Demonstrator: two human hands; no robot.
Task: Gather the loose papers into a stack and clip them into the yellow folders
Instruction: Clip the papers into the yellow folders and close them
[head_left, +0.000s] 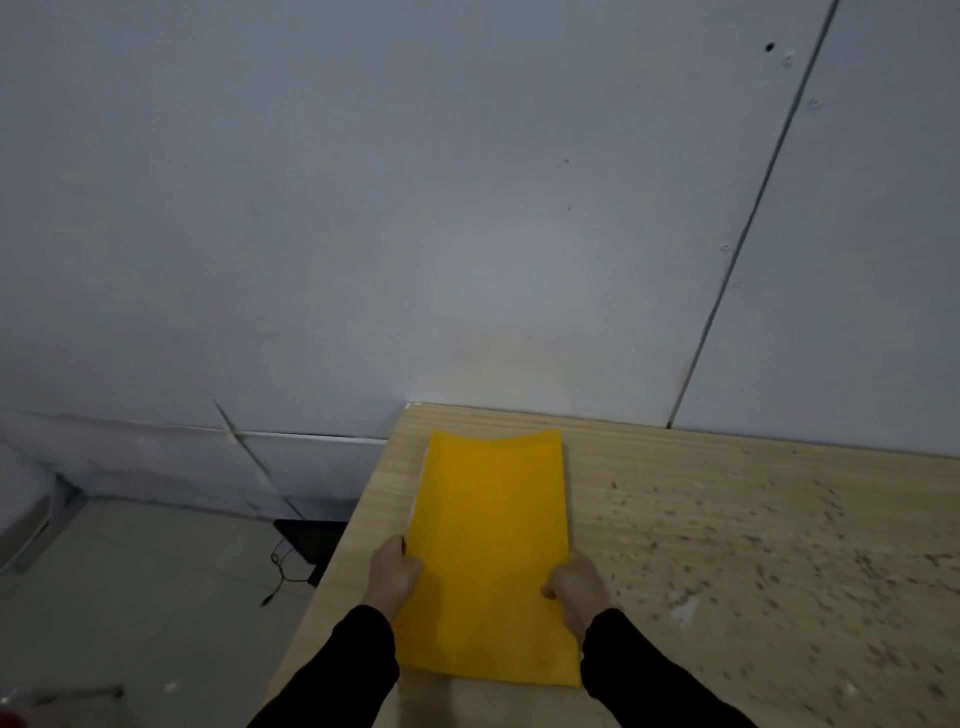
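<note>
Yellow folder (488, 545) flat by the desk's (727, 519) left edge, far end near the back-left corner, open desk to its right. My left hand (392, 574) and right hand (576, 587) grip its long sides, fingers curled.

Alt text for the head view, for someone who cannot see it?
Both hands grip a closed yellow folder by its long edges, the left hand on its left side, the right hand on its right, over a pale wooden table set against a grey wall.
</note>
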